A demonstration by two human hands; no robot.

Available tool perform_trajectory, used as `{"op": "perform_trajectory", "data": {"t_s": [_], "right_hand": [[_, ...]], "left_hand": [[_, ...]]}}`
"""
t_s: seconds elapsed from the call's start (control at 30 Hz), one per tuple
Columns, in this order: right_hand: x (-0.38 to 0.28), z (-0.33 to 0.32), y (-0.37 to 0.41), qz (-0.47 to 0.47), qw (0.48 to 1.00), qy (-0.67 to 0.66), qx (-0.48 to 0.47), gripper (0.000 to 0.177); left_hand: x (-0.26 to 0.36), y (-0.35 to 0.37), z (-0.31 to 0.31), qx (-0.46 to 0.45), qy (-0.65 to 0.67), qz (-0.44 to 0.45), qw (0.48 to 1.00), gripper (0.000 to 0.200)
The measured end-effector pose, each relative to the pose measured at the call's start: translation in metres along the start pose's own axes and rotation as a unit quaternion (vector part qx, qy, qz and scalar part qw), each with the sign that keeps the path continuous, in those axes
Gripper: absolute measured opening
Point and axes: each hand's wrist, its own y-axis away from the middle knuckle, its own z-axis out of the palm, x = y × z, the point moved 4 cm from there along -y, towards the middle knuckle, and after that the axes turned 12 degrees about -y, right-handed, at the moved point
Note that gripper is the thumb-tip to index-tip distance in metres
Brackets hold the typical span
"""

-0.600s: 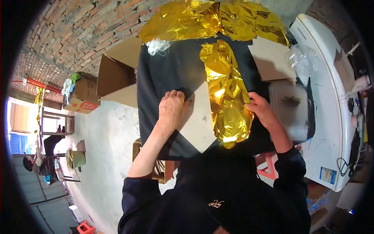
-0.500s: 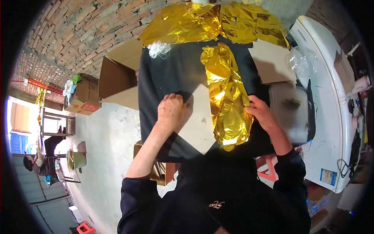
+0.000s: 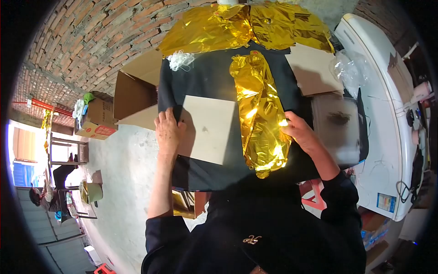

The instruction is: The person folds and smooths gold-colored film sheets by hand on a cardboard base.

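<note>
A pale square of cardboard [image 3: 211, 132] lies on the black cloth [image 3: 205, 77] in front of me. At its left edge is my left hand [image 3: 168, 132], fingers apart over the cloth and thumb by the card; a firm grip on it is not visible. A long, crinkled piece of gold foil [image 3: 262, 114] lies just right of the card, partly along its right edge. My right hand [image 3: 301, 130] pinches the foil's right edge between thumb and fingers.
Larger gold foil sheets [image 3: 205, 29] cover the far end. White string [image 3: 180, 60] lies near them. A cardboard sheet [image 3: 315, 71], a clear plastic bag [image 3: 349, 68] and a white appliance [image 3: 378, 137] are right. An open carton [image 3: 134, 96] stands left; a person [image 3: 45, 194] sits farther off.
The cardboard has turned from a diamond position to nearly square-on and shifted left. My left hand has moved left and its fingers have spread. My right hand stays at the foil's edge.
</note>
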Motion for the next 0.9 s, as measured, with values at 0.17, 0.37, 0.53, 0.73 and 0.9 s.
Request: {"op": "perform_trajectory", "data": {"t_s": [0.17, 0.37, 0.53, 0.73, 0.9], "right_hand": [[0.012, -0.007, 0.001, -0.020, 1.000, 0.015, 0.011, 0.040], [0.008, 0.008, 0.006, 0.007, 1.000, 0.020, 0.004, 0.035], [0.018, 0.021, -0.001, -0.035, 0.999, -0.018, -0.030, 0.027], [0.034, 0.041, -0.014, -0.013, 0.997, 0.013, -0.073, 0.039], [0.041, 0.069, -0.021, 0.001, 0.997, 0.045, -0.059, 0.038]], "left_hand": [[-0.026, -0.013, 0.008, -0.071, -0.039, -0.029, 0.996, 0.054], [-0.059, -0.009, 0.017, -0.089, 0.018, -0.067, 0.994, 0.042], [-0.090, -0.009, 0.013, -0.145, 0.113, -0.144, 0.972, 0.034], [-0.102, -0.047, 0.012, -0.145, 0.482, -0.201, 0.840, 0.019], [0.002, -0.116, -0.024, -0.118, 0.617, -0.158, 0.762, 0.014]]}}
